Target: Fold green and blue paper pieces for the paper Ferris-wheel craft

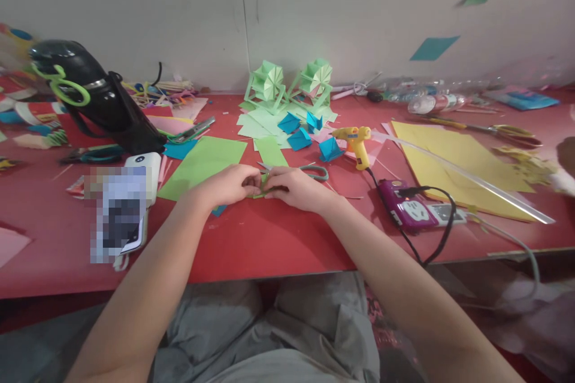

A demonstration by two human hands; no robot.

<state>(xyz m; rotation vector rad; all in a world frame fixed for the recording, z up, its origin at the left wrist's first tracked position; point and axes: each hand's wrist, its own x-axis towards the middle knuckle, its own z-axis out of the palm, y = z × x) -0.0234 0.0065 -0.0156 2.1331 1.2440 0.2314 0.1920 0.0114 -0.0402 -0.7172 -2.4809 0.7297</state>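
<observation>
Both my hands meet over the red table, fingers closed on a small piece of green paper (257,195). My left hand (236,184) pinches its left side; my right hand (290,187) grips the right side. Fingers cover much of the paper. Just beyond lie scissors (318,173), partly behind my right hand. A large green sheet (211,158) lies by my left hand, and a green paper strip (271,151) stretches away ahead. Folded blue paper pieces (300,139) rest farther on. A bit of blue paper (219,210) shows under my left hand.
Two green folded-paper models (268,85) stand near the wall. A yellow glue gun (358,145) and purple power strip (406,206) sit right, before yellow sheets (453,167) and a clear strip (485,182). At left are a phone (137,233) and black bottle (101,99).
</observation>
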